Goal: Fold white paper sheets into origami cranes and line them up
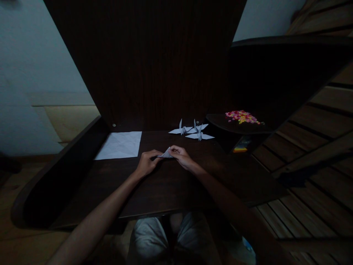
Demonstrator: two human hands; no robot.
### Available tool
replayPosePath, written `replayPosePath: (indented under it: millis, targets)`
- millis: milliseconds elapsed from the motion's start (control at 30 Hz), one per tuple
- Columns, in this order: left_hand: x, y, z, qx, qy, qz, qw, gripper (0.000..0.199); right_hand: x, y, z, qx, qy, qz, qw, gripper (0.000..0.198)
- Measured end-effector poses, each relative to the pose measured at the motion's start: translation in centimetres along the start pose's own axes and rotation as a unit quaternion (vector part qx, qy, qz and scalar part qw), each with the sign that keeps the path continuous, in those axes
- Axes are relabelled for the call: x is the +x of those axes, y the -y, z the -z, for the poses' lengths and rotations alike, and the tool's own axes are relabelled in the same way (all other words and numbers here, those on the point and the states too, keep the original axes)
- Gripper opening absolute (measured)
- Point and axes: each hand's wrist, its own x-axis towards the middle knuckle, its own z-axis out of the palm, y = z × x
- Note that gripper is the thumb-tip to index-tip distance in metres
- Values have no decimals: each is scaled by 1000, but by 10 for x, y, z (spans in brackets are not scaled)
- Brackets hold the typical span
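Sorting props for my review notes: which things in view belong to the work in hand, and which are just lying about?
In the work:
folded paper, between the left hand and right hand
likely, the white sheet and paper birds

Lying about, apparently:
colourful small pieces on the shelf
yellow item beneath it

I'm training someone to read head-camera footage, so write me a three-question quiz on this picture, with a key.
1. Multiple choice: What do the left hand and right hand both hold?
A) a pen
B) a folded piece of paper
C) a pair of scissors

2. True or false: The colourful pile is farther right in the picture than the flat white sheet.

3. Count: How many paper cranes stand beyond the hands?

Key: 1. B; 2. True; 3. Three.
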Motion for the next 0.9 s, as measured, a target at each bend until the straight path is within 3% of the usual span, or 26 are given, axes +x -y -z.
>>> replayPosePath:
  millis: [167,333,533,900]
  targets:
    - [-3,-2,-2,38,2,-82,996,16,0,-2,-2,-35,12,-50,998,35]
    - [-8,4,-5,68,-56,-44,995,19,-3,-2,-1,5,53,-128,990,39]
    - [-8,9,-3,105,12,-145,984,41,-3,-1,1,-10,24,-102,994,39]
    - [-8,3,4,159,-70,-101,980,43,-4,8,-5,122,17,-108,987,47]
